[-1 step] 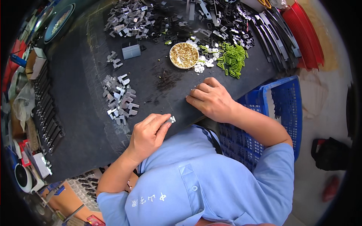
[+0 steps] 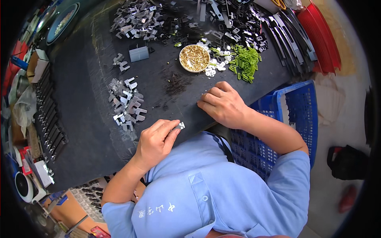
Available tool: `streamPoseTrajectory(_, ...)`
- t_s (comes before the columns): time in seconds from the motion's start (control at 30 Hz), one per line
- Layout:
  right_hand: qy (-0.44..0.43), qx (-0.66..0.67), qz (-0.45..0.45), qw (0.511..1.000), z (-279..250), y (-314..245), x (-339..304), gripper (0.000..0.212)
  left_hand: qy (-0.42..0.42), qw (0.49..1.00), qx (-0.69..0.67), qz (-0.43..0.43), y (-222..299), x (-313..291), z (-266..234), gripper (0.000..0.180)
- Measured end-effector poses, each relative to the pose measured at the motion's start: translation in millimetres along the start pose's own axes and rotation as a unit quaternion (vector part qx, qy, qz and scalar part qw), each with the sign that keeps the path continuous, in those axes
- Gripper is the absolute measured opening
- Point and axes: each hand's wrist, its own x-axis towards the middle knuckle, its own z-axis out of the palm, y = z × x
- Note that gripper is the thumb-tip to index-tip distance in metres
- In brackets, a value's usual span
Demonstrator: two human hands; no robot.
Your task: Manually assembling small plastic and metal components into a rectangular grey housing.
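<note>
At the near edge of the dark work table, my left hand [image 2: 156, 137] pinches a small shiny metal bracket [image 2: 181, 125] between thumb and fingers; one notched end sticks out. To the right and a little farther off, my right hand [image 2: 224, 104] is closed just above the tabletop, fingers curled and tips together. Whatever those fingertips may hold is hidden. Beyond it stands a round white dish [image 2: 181, 64] full of small brass-coloured pieces. A loose pile of silver metal brackets [image 2: 129, 104] lies to the left of my hands.
Green oval rings [image 2: 247, 63] and white plastic pieces [image 2: 211, 73] lie right of the dish. A grey-blue block [image 2: 139, 52] sits farther back, near heaped metal parts [image 2: 137, 22]. Black strips [image 2: 49, 115] line the left side. A blue plastic basket [image 2: 311, 115] stands at my right.
</note>
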Motion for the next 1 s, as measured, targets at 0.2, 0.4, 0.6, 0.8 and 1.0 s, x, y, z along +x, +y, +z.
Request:
streamPoseTrajectory(0.2,-0.087,-0.08,-0.01,0.993,-9.6,-17.4,15.9,0.009,0.0,1.0,-0.005,0.015,-2.2,-2.1,-1.4,0.019)
streamPoseTrajectory(0.4,-0.027,-0.002,0.039,0.999,2.7,-7.0,17.8,0.007,0.009,1.0,-0.007,0.023,-2.5,-5.5,-1.9,0.02)
streamPoseTrajectory(0.6,-0.044,0.035,0.013,0.998,-1.9,-8.8,45.4,0.008,0.002,0.999,-0.024,0.026,-2.4,-3.0,-0.7,0.021)
streamPoseTrajectory(0.8,-0.121,-0.064,-0.053,0.989,-3.7,-20.8,62.3,0.007,0.012,0.999,-0.036,-0.018,-7.7,-2.4,1.4,0.019)
streamPoseTrajectory(1.0,-0.051,0.22,0.035,0.973,1.1,-21.5,44.2,0.012,0.014,0.998,-0.045,-0.029,-3.7,0.8,1.8,0.015)
